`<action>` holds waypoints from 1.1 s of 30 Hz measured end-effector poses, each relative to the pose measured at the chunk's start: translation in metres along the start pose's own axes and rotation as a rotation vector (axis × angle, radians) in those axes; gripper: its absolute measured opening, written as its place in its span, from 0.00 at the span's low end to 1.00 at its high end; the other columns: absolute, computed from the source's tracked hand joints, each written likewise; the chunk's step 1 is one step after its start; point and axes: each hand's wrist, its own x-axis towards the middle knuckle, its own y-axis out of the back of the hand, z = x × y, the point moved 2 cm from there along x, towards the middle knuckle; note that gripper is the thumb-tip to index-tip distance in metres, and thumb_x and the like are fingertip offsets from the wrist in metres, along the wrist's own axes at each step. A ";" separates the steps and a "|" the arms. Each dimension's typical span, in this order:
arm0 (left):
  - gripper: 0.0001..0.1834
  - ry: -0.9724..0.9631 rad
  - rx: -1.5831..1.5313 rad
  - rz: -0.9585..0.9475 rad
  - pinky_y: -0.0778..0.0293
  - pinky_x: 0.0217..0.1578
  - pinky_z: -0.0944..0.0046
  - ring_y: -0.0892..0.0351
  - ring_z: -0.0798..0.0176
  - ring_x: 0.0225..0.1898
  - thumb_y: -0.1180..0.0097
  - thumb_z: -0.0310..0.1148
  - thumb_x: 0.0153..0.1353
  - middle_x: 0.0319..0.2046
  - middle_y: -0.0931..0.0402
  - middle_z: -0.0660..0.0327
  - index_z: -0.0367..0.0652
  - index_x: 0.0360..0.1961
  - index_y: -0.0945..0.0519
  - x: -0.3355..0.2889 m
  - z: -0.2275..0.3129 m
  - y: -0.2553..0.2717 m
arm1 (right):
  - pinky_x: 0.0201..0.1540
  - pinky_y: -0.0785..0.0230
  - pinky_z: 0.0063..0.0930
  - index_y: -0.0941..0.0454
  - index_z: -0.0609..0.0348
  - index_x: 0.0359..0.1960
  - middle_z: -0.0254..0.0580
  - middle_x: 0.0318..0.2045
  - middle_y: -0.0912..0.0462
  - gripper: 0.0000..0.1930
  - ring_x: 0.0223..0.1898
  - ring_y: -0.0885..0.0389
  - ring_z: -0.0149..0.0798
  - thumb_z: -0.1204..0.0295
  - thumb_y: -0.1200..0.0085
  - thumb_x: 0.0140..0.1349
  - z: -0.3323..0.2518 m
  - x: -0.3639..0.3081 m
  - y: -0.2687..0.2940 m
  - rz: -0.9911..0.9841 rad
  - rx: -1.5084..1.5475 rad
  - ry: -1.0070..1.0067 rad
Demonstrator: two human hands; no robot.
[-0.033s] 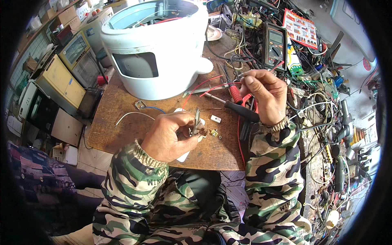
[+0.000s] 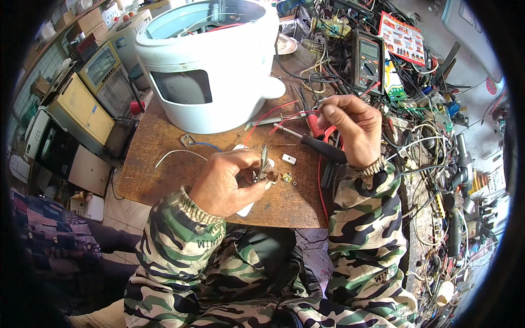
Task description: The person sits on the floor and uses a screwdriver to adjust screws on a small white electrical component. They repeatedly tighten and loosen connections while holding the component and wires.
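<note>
My left hand (image 2: 227, 183) is closed around a small metal bracket (image 2: 263, 163) that stands up between thumb and fingers. A whitish bit shows beside it, but the palm hides most of what lies there. Under this hand is a long white part (image 2: 246, 210), largely covered. My right hand (image 2: 353, 128) is raised over the right of the table, thumb and forefinger pinched on the end of a thin red wire (image 2: 295, 115). Between the hands lie a small white block (image 2: 289, 159), a little brass-coloured terminal (image 2: 286, 177) and a black-handled screwdriver (image 2: 322, 148).
A large white round housing (image 2: 219, 104) stands on the wooden table (image 2: 147, 175) at the back. Red-handled pliers (image 2: 315, 127) lie beneath my right hand. A multimeter (image 2: 367, 61) and tangled cables (image 2: 426, 136) crowd the right side. Yellow-fronted appliances (image 2: 82, 112) stand at the left.
My right hand has shifted slightly left, and the red wire at its fingertips bends more. My left hand keeps its place with the bracket.
</note>
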 end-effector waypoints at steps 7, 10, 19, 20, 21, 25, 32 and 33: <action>0.12 0.116 -0.032 -0.063 0.20 0.43 0.66 0.17 0.69 0.41 0.33 0.21 0.58 0.40 0.15 0.59 0.34 0.44 0.15 -0.001 -0.006 0.001 | 0.48 0.16 0.32 0.17 0.73 0.50 0.50 0.43 0.11 0.09 0.41 0.10 0.40 0.83 0.43 0.71 -0.010 -0.008 -0.005 -0.044 0.141 -0.071; 0.10 0.070 -0.012 -0.015 0.23 0.34 0.66 0.19 0.71 0.31 0.31 0.25 0.57 0.32 0.17 0.60 0.34 0.40 0.16 -0.001 -0.002 0.001 | 0.48 0.15 0.34 0.18 0.74 0.51 0.52 0.42 0.11 0.10 0.41 0.10 0.40 0.82 0.43 0.72 -0.019 -0.012 0.003 0.020 0.160 -0.071; 0.13 0.030 -0.021 -0.052 0.20 0.40 0.66 0.17 0.70 0.37 0.32 0.23 0.57 0.38 0.15 0.60 0.33 0.44 0.15 0.004 -0.007 0.000 | 0.27 0.29 0.18 0.15 0.69 0.50 0.40 0.31 0.13 0.11 0.25 0.20 0.25 0.72 0.41 0.74 -0.042 -0.030 -0.004 0.135 -0.044 -0.069; 0.14 0.045 0.003 -0.073 0.20 0.41 0.67 0.17 0.71 0.39 0.33 0.22 0.58 0.40 0.14 0.61 0.33 0.46 0.15 0.004 -0.004 0.001 | 0.22 0.40 0.17 0.14 0.66 0.48 0.33 0.26 0.17 0.12 0.20 0.29 0.20 0.68 0.41 0.75 -0.049 -0.034 -0.010 0.146 -0.080 -0.085; 0.14 0.058 0.004 -0.068 0.20 0.41 0.67 0.17 0.71 0.39 0.34 0.22 0.58 0.40 0.14 0.61 0.34 0.46 0.15 0.001 -0.008 0.002 | 0.21 0.40 0.16 0.14 0.66 0.45 0.31 0.23 0.19 0.12 0.19 0.30 0.20 0.68 0.41 0.74 -0.049 -0.039 -0.017 0.135 -0.067 -0.159; 0.12 0.082 -0.044 -0.046 0.21 0.39 0.66 0.17 0.71 0.36 0.32 0.24 0.57 0.35 0.16 0.60 0.33 0.43 0.15 -0.001 -0.009 0.001 | 0.16 0.44 0.19 0.17 0.70 0.48 0.34 0.19 0.23 0.14 0.14 0.32 0.24 0.69 0.47 0.75 -0.042 -0.072 -0.052 0.013 -0.007 -0.534; 0.11 0.066 -0.067 -0.034 0.22 0.33 0.68 0.18 0.72 0.32 0.31 0.25 0.58 0.32 0.18 0.60 0.33 0.41 0.15 0.002 -0.005 -0.001 | 0.15 0.39 0.22 0.23 0.69 0.49 0.42 0.22 0.20 0.12 0.12 0.29 0.29 0.71 0.52 0.76 -0.012 -0.102 -0.076 -0.079 0.337 -0.808; 0.11 0.068 -0.071 -0.035 0.22 0.33 0.68 0.18 0.72 0.32 0.31 0.25 0.58 0.32 0.17 0.60 0.33 0.41 0.15 0.002 -0.005 -0.001 | 0.15 0.39 0.22 0.23 0.67 0.46 0.42 0.22 0.20 0.11 0.12 0.30 0.29 0.71 0.52 0.76 -0.009 -0.102 -0.078 -0.095 0.378 -0.807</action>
